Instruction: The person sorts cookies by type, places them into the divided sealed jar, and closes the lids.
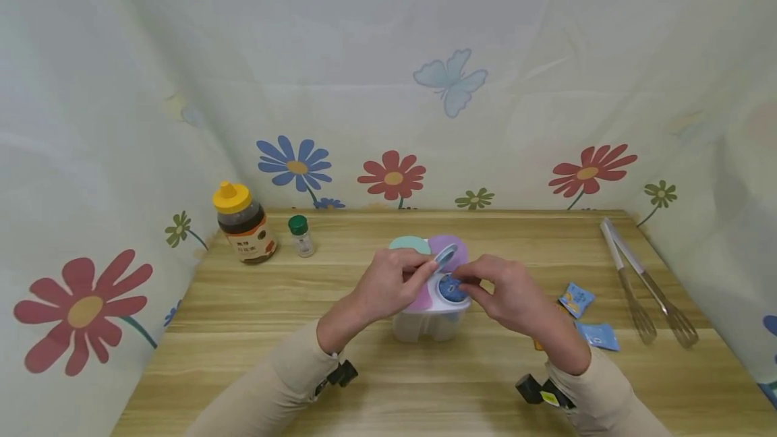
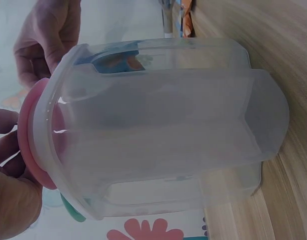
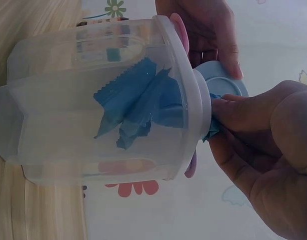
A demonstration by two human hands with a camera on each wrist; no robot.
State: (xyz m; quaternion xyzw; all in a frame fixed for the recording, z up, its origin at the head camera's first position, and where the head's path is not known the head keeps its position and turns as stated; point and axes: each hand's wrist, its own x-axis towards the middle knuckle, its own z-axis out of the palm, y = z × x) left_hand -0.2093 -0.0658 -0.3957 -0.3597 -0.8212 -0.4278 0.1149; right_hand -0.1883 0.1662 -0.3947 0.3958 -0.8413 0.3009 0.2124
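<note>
A clear plastic container (image 1: 419,326) with a white top stands on the table. Its green lid (image 1: 408,243), purple lid (image 1: 452,248) and pink lid (image 2: 32,132) lie closed. My left hand (image 1: 388,283) pinches the raised light-blue lid (image 1: 446,256) between thumb and fingers. At the uncovered round opening, my right hand (image 1: 506,288) pinches a blue snack packet (image 3: 166,102). Most of that packet hangs inside the compartment, seen through the clear wall in the right wrist view, while its end sticks out between the fingertips.
Two blue packets, one (image 1: 577,299) behind the other (image 1: 597,336), lie right of the right hand; an orange packet (image 1: 537,344) is partly hidden by the wrist. Metal tongs (image 1: 643,275) lie far right. A yellow-capped jar (image 1: 245,228) and a green-capped shaker (image 1: 301,237) stand back left.
</note>
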